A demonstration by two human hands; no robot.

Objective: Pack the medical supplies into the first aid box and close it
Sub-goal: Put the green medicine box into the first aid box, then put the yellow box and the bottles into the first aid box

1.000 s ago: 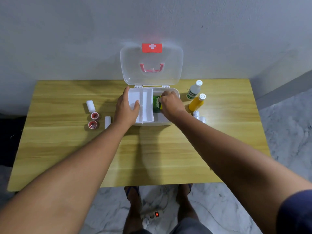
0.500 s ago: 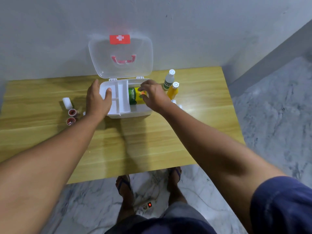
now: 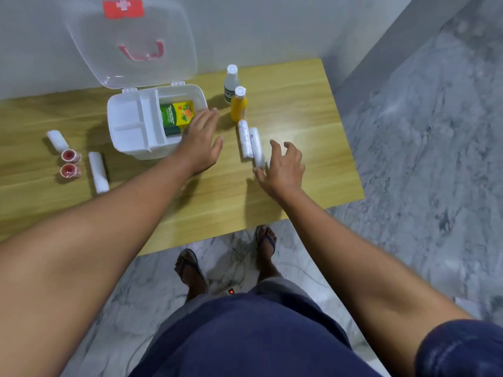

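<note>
My left hand (image 3: 201, 142), open and empty, rests beside the open box (image 3: 152, 123). My right hand (image 3: 283, 167), fingers spread, touches a white roll (image 3: 256, 146) on the counter (image 3: 299, 104).

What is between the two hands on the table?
Two white rolls lie side by side between the left hand and the right hand, on the table, in the head view.

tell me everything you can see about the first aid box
The box is white plastic and stands open on the wooden table. Its clear lid, hinged at the back, stands up near the wall, with a red cross label and a pink handle. A divided white tray fills its left side; a green and yellow packet lies in the right side. The left hand is at its right front corner.
</note>
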